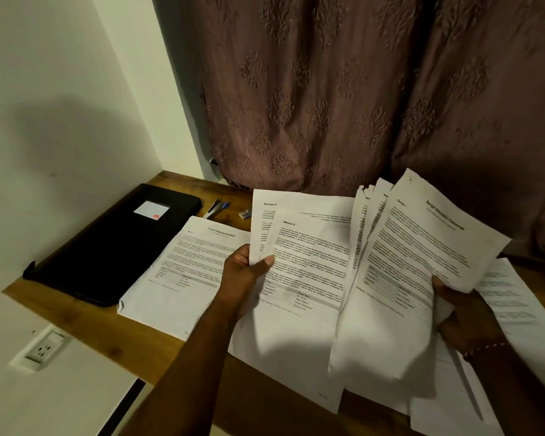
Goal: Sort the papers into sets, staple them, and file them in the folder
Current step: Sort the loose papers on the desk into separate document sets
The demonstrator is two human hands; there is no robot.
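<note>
Sorting step: left hand (249, 269) pinches white printed "Section 6" sheets (309, 247) by the edge, right hand (463, 313) grips a fanned sheaf of white papers (422, 247) above the brown wooden desk (76, 313). Check each title before laying a sheet on a pile. Black zip folder (117, 243) lies far left, closed.
</note>
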